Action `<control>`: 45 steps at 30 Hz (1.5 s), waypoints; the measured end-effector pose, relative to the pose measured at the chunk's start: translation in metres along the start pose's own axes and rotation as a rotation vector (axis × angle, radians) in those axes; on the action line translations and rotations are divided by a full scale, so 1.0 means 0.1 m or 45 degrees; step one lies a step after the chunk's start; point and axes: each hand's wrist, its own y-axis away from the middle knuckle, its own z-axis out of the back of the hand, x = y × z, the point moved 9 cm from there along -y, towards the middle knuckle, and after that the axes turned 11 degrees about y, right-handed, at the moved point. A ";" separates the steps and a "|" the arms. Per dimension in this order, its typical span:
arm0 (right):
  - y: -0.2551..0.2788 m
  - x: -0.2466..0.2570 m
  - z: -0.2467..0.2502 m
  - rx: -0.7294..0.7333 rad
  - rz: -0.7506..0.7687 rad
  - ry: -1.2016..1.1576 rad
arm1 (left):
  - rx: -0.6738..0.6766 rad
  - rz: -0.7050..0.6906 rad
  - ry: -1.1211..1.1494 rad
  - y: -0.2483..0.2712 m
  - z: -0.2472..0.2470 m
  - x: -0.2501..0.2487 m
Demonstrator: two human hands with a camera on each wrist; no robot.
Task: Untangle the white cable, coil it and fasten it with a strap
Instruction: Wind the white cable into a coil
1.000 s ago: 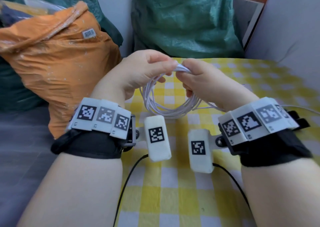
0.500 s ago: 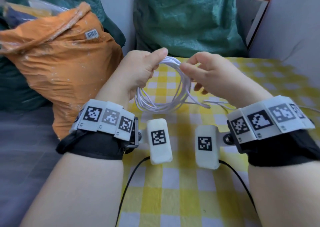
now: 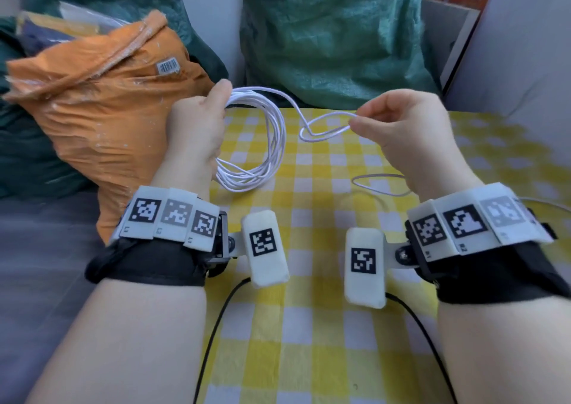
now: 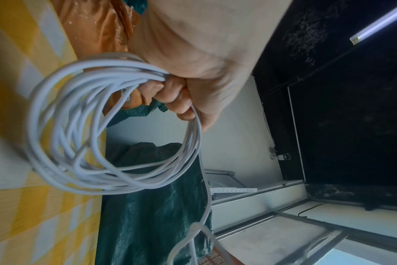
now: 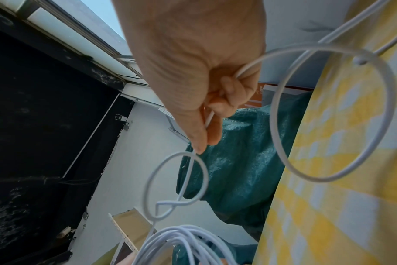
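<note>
Cable (image 3: 272,144) coil hangs from left hand (image 3: 194,125), fingers curled round its top; right hand (image 3: 411,131) pinches loose strand w/ thumb + forefinger, right of coil.

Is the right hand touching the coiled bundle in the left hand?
Apart. Head view: right hand pinches only a loose strand, with open tablecloth between it and the coil held by the left hand.
</note>
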 end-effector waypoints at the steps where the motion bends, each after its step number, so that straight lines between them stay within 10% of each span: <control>1: 0.00 -0.02 0.00 -0.006 -0.013 0.015 | -0.025 0.019 0.038 -0.02 0.03 0.02; 18: 0.03 -0.34 -0.10 0.277 -0.353 0.474 | -0.148 0.208 0.280 0.02 0.15 0.11; 24: 0.05 0.12 0.07 0.056 -0.066 0.172 | -0.002 0.142 0.139 0.03 -0.03 0.04; 33: 0.14 0.25 -0.31 0.402 0.062 -0.029 | 0.640 0.203 0.124 0.37 -0.62 -0.04; 45: 0.28 0.40 -0.48 0.575 0.080 -0.262 | 0.666 0.297 0.339 0.37 -0.67 -0.01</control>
